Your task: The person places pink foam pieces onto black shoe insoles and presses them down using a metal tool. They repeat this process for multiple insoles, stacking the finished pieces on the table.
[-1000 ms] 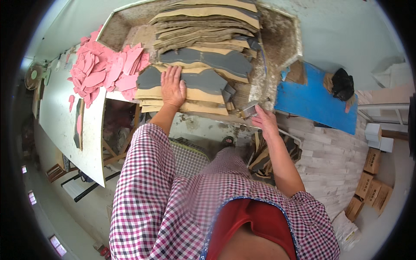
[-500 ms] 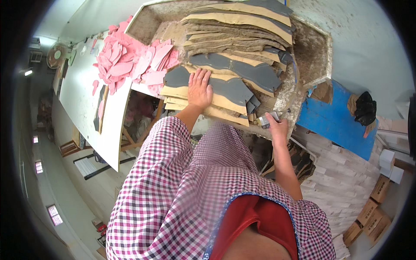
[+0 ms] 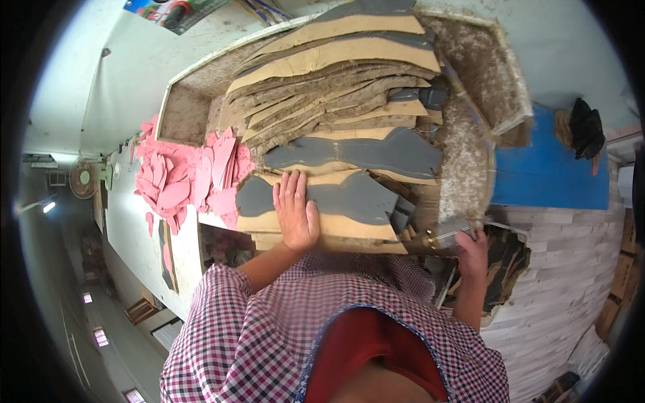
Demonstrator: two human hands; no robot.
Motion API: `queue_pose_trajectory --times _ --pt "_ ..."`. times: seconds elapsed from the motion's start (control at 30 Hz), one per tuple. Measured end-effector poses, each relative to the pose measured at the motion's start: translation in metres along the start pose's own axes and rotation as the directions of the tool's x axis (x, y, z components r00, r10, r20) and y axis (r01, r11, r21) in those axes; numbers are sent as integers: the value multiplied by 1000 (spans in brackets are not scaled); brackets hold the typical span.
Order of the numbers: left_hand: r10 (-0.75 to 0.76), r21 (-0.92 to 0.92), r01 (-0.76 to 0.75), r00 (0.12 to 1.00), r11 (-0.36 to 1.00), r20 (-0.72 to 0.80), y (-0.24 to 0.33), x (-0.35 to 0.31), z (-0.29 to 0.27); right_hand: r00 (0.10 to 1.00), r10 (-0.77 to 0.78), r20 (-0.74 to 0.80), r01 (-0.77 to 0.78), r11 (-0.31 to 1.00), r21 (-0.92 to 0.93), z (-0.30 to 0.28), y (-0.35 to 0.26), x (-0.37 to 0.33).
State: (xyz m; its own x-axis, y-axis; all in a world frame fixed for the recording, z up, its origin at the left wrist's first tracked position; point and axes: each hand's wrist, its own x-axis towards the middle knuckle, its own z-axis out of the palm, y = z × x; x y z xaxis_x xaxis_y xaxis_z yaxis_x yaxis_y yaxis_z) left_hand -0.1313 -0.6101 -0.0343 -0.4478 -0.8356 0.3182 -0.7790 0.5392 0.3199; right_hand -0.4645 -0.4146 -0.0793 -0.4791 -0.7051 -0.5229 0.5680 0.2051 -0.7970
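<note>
Round fan (image 3: 83, 180), blue board (image 3: 547, 176), black bag (image 3: 586, 131)

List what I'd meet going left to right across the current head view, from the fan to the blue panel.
Fan → pink pieces → left hand → right hand → blue panel.

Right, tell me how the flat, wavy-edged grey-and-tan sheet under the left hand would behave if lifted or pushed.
The flat, wavy-edged grey-and-tan sheet is probably light for its size, since it looks thin. Lifted, it would likely hold its shape fairly well, as it lies flat with crisp edges. Pushed, it may slide, resting on unevenly stacked tan layers.
</note>
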Motion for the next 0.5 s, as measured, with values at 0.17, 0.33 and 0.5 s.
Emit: queue_pose_trajectory --times 0.17,0.33,0.5 --pt "25 -41 -23 998 999 51 -4 -1 -3 967 -238 92 220 960 174 -4 8 -4" --pt "69 -197 -66 998 978 11 -14 -8 -7 914 -325 243 274 936 221 -12 18 5" --pt "104 -372 -136 989 918 -105 -24 -19 -10 822 -446 354 383 893 234 -16 23 2"
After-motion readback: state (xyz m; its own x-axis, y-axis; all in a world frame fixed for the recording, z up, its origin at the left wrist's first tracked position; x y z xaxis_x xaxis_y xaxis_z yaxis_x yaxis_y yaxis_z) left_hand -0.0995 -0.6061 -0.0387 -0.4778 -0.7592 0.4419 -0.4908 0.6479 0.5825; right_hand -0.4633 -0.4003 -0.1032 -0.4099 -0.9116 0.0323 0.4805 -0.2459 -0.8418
